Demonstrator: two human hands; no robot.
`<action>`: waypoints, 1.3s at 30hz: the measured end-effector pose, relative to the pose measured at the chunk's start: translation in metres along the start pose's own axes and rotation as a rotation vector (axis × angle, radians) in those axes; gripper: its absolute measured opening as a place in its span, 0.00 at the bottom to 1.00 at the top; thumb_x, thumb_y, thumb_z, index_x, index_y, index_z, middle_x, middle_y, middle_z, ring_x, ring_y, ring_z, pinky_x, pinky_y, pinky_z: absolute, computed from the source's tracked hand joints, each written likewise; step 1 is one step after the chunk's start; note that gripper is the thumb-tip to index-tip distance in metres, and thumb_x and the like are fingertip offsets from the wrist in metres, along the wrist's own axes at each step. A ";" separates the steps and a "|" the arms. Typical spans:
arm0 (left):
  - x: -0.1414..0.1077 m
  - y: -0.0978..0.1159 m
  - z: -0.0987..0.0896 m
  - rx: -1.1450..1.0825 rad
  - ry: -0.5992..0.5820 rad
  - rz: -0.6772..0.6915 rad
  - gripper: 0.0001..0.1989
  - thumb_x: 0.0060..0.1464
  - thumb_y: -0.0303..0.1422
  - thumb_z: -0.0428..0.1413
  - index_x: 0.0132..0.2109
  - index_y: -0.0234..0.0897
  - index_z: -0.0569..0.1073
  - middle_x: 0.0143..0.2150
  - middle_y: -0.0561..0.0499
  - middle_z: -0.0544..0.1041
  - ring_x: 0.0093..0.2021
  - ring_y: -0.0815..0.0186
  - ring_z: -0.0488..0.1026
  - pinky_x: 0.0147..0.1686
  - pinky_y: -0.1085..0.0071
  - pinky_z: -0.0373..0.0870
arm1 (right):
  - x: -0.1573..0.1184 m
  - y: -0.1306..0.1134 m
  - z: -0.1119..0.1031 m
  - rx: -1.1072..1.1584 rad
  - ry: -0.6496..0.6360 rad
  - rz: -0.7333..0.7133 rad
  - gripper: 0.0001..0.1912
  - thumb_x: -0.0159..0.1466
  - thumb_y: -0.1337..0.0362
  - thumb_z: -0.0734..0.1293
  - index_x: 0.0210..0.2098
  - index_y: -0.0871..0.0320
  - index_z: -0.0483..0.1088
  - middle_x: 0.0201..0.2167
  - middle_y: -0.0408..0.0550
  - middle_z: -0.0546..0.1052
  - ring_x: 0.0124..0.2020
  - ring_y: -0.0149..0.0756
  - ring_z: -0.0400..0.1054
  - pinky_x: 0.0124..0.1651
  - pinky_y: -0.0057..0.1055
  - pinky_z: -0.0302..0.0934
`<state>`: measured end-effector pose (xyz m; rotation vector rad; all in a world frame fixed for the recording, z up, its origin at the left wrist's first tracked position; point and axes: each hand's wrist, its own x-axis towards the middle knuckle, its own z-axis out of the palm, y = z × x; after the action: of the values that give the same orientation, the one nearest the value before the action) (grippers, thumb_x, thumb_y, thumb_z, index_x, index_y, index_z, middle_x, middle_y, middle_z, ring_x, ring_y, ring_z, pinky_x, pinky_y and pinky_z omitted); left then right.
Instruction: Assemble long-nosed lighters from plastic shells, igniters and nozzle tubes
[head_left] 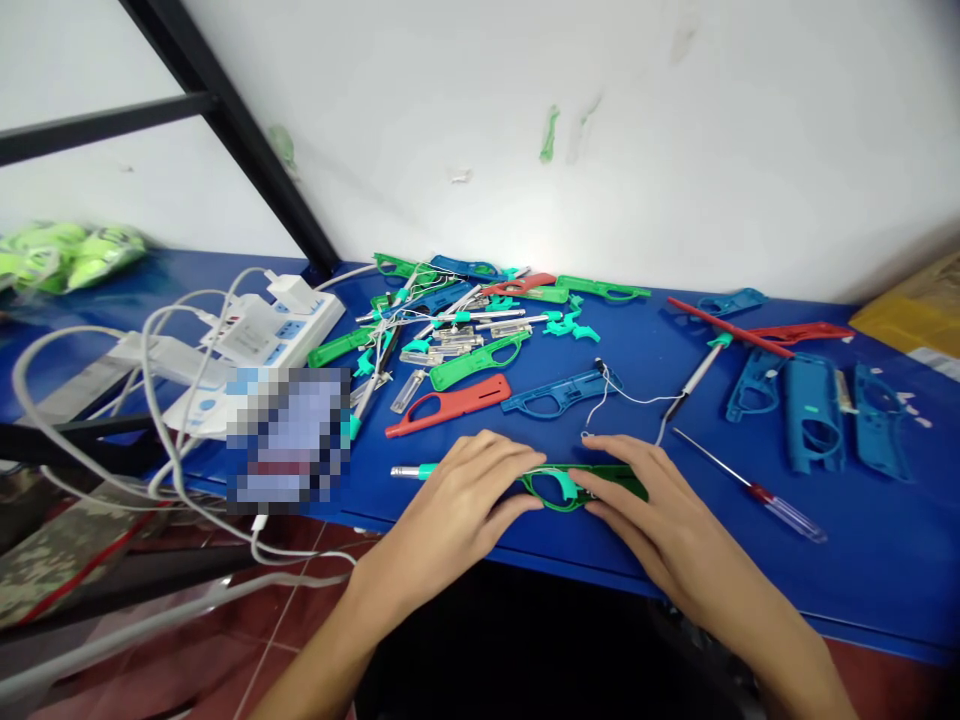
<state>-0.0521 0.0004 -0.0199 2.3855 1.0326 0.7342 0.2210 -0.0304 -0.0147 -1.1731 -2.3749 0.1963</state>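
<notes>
A green lighter shell (555,488) with a teal trigger (568,487) lies near the front edge of the blue table. My left hand (474,490) grips its left part, where a metal tube (406,472) with a teal collar sticks out to the left. At the right part, my right hand (646,505) has its fingers curved over the shell and holds it near the trigger. Just behind it sit a blue half shell (559,396) with a thin white wire and a red shell (454,402). The fingers partly cover the green shell.
A pile of shells, tubes and clear tanks (450,345) stands at the back. To the right are a screwdriver (780,508), a red stick (731,327) and blue shells (814,415). A white power strip (300,345) with cables is at left, near a blurred device (292,440).
</notes>
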 end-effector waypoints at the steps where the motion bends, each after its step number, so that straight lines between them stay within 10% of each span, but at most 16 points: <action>1: 0.000 0.001 0.000 0.009 -0.012 0.014 0.16 0.73 0.36 0.59 0.64 0.43 0.74 0.60 0.46 0.82 0.60 0.56 0.77 0.64 0.53 0.71 | 0.000 0.000 0.000 -0.001 -0.001 -0.001 0.17 0.79 0.66 0.63 0.64 0.52 0.73 0.66 0.60 0.73 0.67 0.49 0.70 0.63 0.54 0.75; 26: 0.000 0.005 -0.003 0.025 -0.032 0.005 0.09 0.76 0.34 0.56 0.58 0.40 0.75 0.59 0.46 0.80 0.58 0.58 0.77 0.62 0.58 0.72 | -0.011 0.009 0.007 -0.107 -0.035 -0.021 0.22 0.79 0.67 0.61 0.69 0.49 0.71 0.70 0.52 0.74 0.69 0.44 0.69 0.63 0.46 0.74; 33: 0.000 0.004 0.001 0.060 0.046 0.061 0.08 0.75 0.34 0.58 0.57 0.39 0.76 0.57 0.48 0.82 0.55 0.59 0.76 0.59 0.58 0.69 | -0.008 0.004 0.008 -0.326 0.045 -0.141 0.23 0.77 0.74 0.59 0.67 0.55 0.73 0.74 0.53 0.71 0.78 0.47 0.60 0.83 0.60 0.37; 39: 0.001 0.002 0.002 0.119 0.105 0.115 0.08 0.73 0.33 0.60 0.55 0.38 0.78 0.55 0.48 0.84 0.54 0.57 0.76 0.60 0.54 0.66 | -0.007 0.004 0.011 -0.342 0.059 -0.124 0.22 0.80 0.65 0.63 0.71 0.57 0.68 0.76 0.57 0.67 0.80 0.48 0.56 0.81 0.63 0.48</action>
<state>-0.0489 -0.0005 -0.0197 2.5498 1.0137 0.8693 0.2227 -0.0324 -0.0278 -1.1531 -2.4823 -0.2932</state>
